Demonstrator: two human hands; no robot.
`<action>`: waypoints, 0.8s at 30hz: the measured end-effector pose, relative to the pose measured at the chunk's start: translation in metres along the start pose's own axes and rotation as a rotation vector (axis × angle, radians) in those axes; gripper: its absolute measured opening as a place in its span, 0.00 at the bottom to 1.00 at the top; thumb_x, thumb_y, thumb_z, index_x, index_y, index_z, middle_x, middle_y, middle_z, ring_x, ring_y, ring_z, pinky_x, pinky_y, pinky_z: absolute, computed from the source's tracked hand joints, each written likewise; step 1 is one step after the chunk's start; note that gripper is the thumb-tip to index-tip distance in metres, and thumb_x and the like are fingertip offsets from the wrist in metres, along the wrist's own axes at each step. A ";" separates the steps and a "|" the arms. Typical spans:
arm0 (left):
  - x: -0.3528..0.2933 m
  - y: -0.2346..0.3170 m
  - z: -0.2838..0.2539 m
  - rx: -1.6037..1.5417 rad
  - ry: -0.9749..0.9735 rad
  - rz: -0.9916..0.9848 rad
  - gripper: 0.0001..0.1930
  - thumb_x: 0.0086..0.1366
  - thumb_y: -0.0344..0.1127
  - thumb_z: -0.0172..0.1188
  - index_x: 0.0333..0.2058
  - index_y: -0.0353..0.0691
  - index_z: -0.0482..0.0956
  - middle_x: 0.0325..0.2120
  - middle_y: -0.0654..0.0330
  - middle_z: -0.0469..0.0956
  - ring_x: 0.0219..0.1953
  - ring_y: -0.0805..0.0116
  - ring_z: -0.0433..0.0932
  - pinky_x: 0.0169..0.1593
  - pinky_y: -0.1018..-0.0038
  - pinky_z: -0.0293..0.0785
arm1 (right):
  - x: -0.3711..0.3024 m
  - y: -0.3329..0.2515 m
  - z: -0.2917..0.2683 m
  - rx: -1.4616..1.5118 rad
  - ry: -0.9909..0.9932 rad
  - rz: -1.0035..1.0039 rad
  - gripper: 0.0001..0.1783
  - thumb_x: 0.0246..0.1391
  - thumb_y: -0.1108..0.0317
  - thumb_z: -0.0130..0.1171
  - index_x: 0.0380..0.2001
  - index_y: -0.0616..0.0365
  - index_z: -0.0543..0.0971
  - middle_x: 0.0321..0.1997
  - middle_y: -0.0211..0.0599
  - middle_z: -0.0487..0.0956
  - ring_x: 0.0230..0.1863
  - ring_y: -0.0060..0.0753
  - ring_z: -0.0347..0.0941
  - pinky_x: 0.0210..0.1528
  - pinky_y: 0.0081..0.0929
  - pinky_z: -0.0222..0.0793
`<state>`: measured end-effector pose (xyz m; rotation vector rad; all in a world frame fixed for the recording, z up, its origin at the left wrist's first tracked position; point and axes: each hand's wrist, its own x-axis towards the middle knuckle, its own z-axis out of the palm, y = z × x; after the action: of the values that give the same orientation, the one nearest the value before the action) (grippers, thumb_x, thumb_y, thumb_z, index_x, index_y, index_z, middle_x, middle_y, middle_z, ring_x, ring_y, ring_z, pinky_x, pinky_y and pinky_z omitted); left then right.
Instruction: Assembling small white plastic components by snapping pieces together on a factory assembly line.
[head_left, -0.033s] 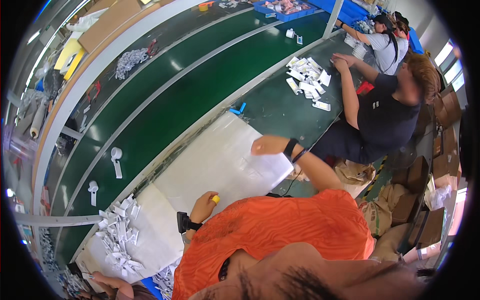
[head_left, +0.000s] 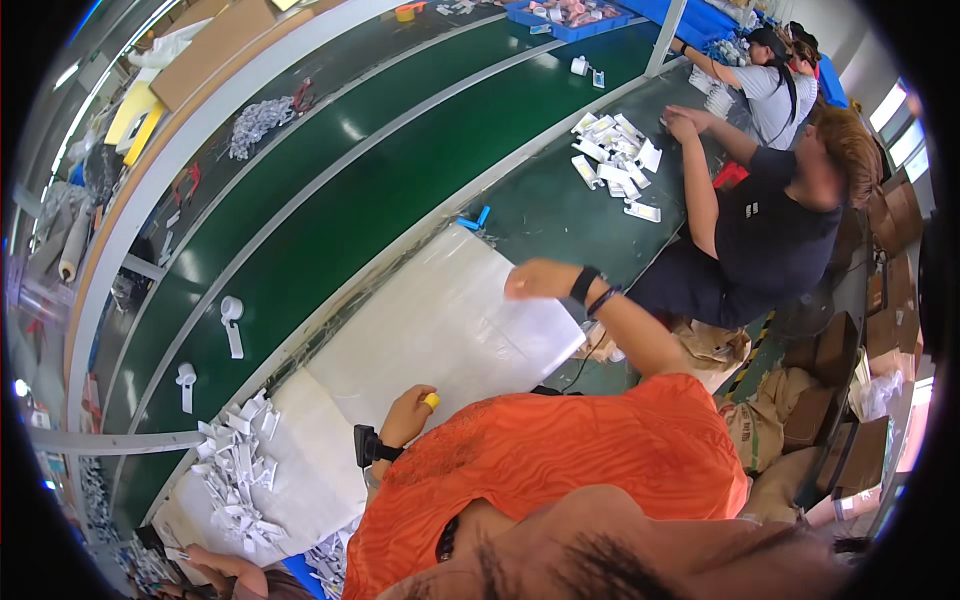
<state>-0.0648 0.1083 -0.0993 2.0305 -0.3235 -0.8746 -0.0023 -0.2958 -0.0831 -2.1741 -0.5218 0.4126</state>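
Observation:
My left hand (head_left: 407,416), a black device strapped at its wrist, rests low over the near edge of the pale work surface. Its fingers are curled in, and a small yellow thing (head_left: 431,400) shows at the tips; whether it is worn or held I cannot tell. Farther right, my right hand (head_left: 543,281), with dark bands on the wrist, is over the right part of a glossy white sheet (head_left: 430,310). The fingers of that hand bend down and are smeared, so anything in them is hidden. Two small blue pieces (head_left: 475,220) lie beyond the sheet's far corner.
White plastic parts (head_left: 238,465) are heaped at left, and another white pile (head_left: 615,155) lies before a seated co-worker (head_left: 770,220) at right. Along the far side runs a green conveyor (head_left: 330,220) carrying white round-headed parts (head_left: 232,322). A metal post (head_left: 667,38) rises at the back.
My right hand has shifted very slightly up and to the right. My left hand stays in place.

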 end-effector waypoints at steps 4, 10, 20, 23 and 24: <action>0.009 0.010 0.015 0.060 -0.017 -0.064 0.16 0.62 0.31 0.53 0.48 0.36 0.74 0.36 0.53 0.80 0.36 0.66 0.78 0.41 0.72 0.73 | 0.005 0.034 -0.085 0.436 0.042 0.300 0.10 0.56 0.65 0.54 0.39 0.54 0.78 0.37 0.31 0.80 0.35 0.24 0.77 0.37 0.23 0.73; 0.044 0.047 0.037 0.079 -0.072 -0.174 0.17 0.61 0.31 0.51 0.49 0.36 0.73 0.34 0.54 0.79 0.34 0.67 0.78 0.40 0.73 0.73 | 0.024 0.128 -0.219 0.560 0.346 0.476 0.13 0.54 0.62 0.59 0.42 0.52 0.77 0.40 0.29 0.80 0.37 0.27 0.79 0.35 0.28 0.75; 0.110 0.064 0.062 0.157 -0.056 -0.385 0.15 0.64 0.34 0.51 0.49 0.38 0.74 0.36 0.51 0.80 0.37 0.65 0.80 0.41 0.71 0.75 | 0.093 0.381 -0.394 -0.423 0.354 0.680 0.20 0.51 0.61 0.60 0.47 0.55 0.77 0.44 0.46 0.80 0.45 0.49 0.77 0.48 0.36 0.73; 0.130 0.047 0.053 0.079 -0.052 -0.324 0.15 0.66 0.34 0.50 0.49 0.38 0.74 0.37 0.52 0.80 0.37 0.66 0.81 0.41 0.72 0.75 | 0.108 0.395 -0.415 -0.311 0.676 0.941 0.21 0.49 0.59 0.56 0.41 0.63 0.80 0.48 0.55 0.78 0.52 0.49 0.75 0.54 0.39 0.71; 0.139 0.045 0.049 -0.026 -0.014 -0.352 0.15 0.66 0.34 0.49 0.49 0.38 0.74 0.38 0.53 0.80 0.36 0.66 0.81 0.40 0.72 0.76 | 0.123 0.420 -0.420 -0.269 0.688 1.063 0.21 0.50 0.61 0.54 0.45 0.59 0.79 0.54 0.53 0.75 0.55 0.51 0.73 0.57 0.39 0.69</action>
<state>0.0053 -0.0209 -0.1451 2.0916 0.0420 -1.0991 0.3906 -0.7473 -0.1836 -2.5014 1.0486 0.0981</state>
